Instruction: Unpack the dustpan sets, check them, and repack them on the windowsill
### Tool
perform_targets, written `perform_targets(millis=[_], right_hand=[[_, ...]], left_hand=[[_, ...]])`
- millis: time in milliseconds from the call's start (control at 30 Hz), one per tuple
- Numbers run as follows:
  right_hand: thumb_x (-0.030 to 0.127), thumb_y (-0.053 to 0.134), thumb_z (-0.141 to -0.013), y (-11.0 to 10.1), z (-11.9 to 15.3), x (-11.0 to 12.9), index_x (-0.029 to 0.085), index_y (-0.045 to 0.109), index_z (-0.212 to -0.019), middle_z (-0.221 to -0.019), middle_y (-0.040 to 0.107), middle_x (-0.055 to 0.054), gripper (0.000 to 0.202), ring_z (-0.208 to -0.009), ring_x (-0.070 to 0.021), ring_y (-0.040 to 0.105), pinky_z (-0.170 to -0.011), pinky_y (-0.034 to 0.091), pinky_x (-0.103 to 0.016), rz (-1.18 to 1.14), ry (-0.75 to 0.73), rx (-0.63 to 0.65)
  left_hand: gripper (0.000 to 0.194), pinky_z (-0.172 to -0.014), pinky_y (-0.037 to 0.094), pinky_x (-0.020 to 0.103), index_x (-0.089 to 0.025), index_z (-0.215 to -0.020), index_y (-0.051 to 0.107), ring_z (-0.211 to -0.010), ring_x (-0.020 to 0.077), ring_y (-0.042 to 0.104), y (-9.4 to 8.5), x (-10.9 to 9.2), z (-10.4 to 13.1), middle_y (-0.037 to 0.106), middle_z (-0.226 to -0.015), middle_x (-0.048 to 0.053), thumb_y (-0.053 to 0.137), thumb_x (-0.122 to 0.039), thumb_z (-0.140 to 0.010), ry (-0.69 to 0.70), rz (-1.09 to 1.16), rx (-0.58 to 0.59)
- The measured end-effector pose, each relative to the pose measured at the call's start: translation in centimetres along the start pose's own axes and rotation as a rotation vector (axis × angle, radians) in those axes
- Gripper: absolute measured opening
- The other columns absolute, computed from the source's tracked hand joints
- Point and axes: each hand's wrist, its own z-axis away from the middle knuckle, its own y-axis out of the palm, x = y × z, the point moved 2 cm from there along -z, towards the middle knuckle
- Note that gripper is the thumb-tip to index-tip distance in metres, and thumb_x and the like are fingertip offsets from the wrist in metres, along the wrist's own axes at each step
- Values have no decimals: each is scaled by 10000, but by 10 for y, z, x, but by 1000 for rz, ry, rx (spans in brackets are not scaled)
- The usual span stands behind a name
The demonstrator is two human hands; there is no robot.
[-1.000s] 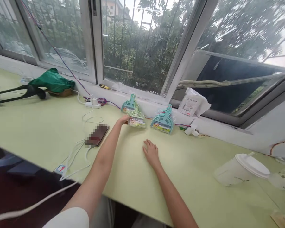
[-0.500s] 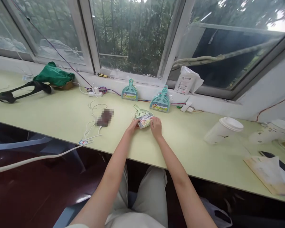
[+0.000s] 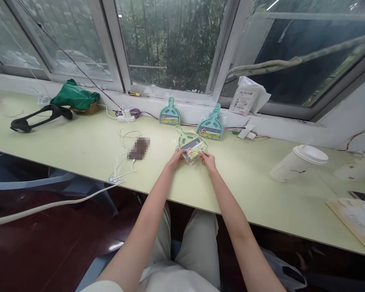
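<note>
Dustpan set [image 3: 191,146], a small green one in a clear wrapper with a printed card, lies on our pale green table [image 3: 79,146] just in front of us, handle pointing toward the window. Our left hand [image 3: 175,157] grips the wrapper's near left corner with fingers pinched closed on it. Our right hand [image 3: 208,159] pinches the near right corner in the same way. Both hands rest low at the table surface; we cannot tell whether the pack is lifted clear of it.

Beyond the pack, a single teal dustpan [image 3: 169,114] leans upright against the window ledge. Just to its right stands a stack of teal dustpans [image 3: 211,126] bundled in clear film. A white packet [image 3: 246,99] sits on the ledge behind that stack.

To the left, a phone [image 3: 139,147] lies flat with white cables [image 3: 121,162] running past it to a power strip [image 3: 126,118]. Farther left are a green bag [image 3: 74,95] and a black object [image 3: 38,117].

To the right, a white lidded cup [image 3: 298,162] lies tipped on its side; its contents are not visible.
</note>
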Motion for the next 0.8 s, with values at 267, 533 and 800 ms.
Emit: perform_targets(millis=[267, 533, 800], right_hand=[[184, 808, -566, -10, -8, 1, 163, 602, -829, -737, 695, -4, 335, -670, -124, 643, -589, 529, -220, -194, 96, 5], [107, 767, -612, -26, -3, 15, 155, 639, -896, -843, 728, -33, 315, -689, -131, 676, -555, 542, -206, -164, 120, 64], [173, 785, -593, -23, 3, 31, 164, 667, -905, -814, 736, -35, 334, -638, -125, 671, -499, 517, -187, -81, 130, 147]], left_hand=[[544, -779, 561, 309, -263, -1261, 499, -1000, 207, 638, 11, -7, 13, 635, -1178, 74, 668, -444, -777, 40, -143, 191], [488, -625, 551, 312, -95, -1020, 630, -656, 157, 635, -6, -3, -12, 671, -953, 128, 470, -535, -884, 51, -226, -102], [540, -608, 510, 248, -133, -1142, 601, -728, 150, 651, -24, -19, -49, 668, -1006, 120, 474, -576, -861, 128, -184, -329]])
